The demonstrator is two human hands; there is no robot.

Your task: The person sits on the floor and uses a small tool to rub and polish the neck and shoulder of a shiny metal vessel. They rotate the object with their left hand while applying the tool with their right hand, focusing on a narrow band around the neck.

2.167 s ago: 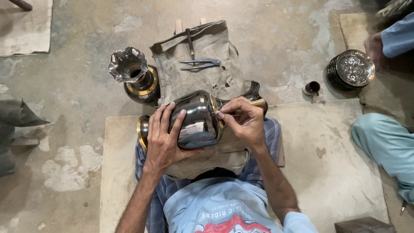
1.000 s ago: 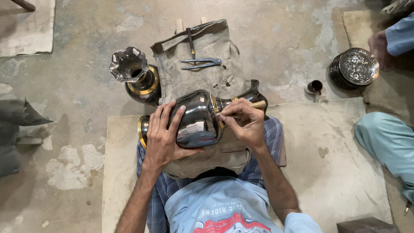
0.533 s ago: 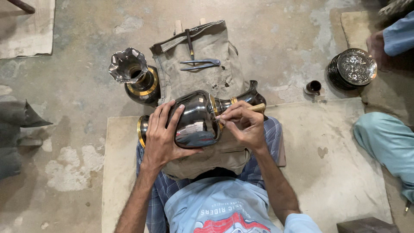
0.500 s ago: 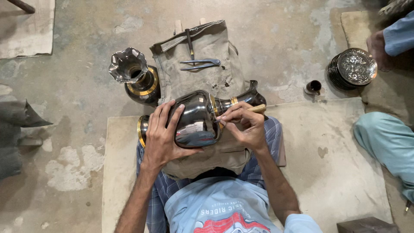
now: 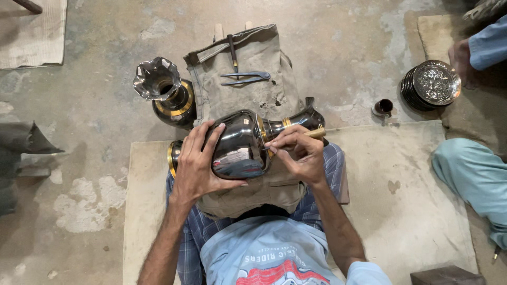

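A shiny black metal vase (image 5: 243,145) with gold bands lies on its side across my lap, on a grey-brown cloth pad (image 5: 248,79). My left hand (image 5: 198,163) is spread over the vase's round body and steadies it. My right hand (image 5: 298,155) grips a thin tool with a wooden handle (image 5: 316,133), its tip pressed against the gold band at the vase's neck. The vase's flared mouth points right.
A second black-and-gold vase (image 5: 166,92) with a fluted mouth stands at the upper left. Metal tweezers (image 5: 245,77) and a small tool lie on the cloth. A small dark cup (image 5: 383,107) and stacked engraved plates (image 5: 430,84) sit at the right, by another person's hand (image 5: 459,55) and leg (image 5: 472,177).
My right hand has shifted its tool slightly along the vase's neck. The vase and my left hand stay nearly still.
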